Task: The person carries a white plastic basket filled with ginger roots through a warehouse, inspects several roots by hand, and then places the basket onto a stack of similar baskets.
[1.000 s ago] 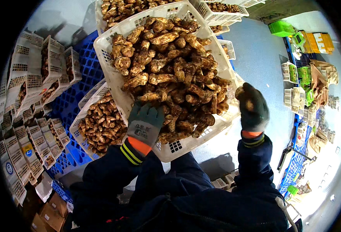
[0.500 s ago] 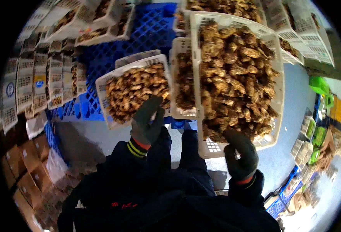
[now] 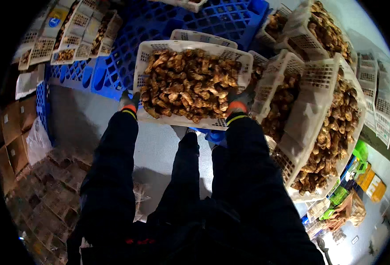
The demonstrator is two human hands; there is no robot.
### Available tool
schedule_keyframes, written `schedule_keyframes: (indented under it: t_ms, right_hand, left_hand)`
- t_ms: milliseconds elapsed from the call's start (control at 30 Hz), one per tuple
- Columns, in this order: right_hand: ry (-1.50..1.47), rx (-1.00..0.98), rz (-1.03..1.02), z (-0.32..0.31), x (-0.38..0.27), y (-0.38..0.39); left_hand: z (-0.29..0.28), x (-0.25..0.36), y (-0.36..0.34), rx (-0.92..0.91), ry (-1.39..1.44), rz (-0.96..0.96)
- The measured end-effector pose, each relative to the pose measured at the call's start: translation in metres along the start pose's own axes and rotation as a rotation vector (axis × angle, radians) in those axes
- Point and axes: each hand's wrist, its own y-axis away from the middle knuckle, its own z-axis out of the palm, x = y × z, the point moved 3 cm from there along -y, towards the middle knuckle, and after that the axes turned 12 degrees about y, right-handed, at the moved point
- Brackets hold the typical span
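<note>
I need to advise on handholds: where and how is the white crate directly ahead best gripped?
Probably by the rim at its short ends, coming from both sides: left hand at the left end, right hand at the right. The white crate is wide, open-topped and heaped with brown produce, so opposed grips should balance it. A neighbouring crate crowds the right.

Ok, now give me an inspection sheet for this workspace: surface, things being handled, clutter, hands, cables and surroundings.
Surface: blue lattice pallet, grey floor in front of it.
Things handled: white crate heaped with brown mushrooms.
Clutter: plastic bag and cardboard boxes at left.
Hands: left hand at the crate's left end, right hand at its right end; finger closure unclear.
Cables: nothing seen.
Surroundings: filled crates close at right, green containers farther right.
</note>
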Motion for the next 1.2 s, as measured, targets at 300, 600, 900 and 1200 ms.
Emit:
schedule_keyframes:
  t_ms: [300,600,900,1200]
  right_hand:
    - [-0.195,-0.275,-0.046,0.029,-0.076,0.003]
    - [-0.572,-0.656,-0.063,-0.148,-0.007,0.026]
    - [-0.777,-0.574,-0.202,-0.438,0.087,0.071]
    - [-0.562,0.451,-0.655,-0.709,0.345,0.090]
  left_hand:
    - [-0.054,-0.139,-0.080,-0.409,0.550,-0.266]
    - [-0.140,-0.092,0.086,-0.148,0.811,-0.385]
    - [-0.279,0.025,0.247,0.034,0.617,-0.151]
    - [-0.322,0.410,0.417,-0.148,0.588,0.511]
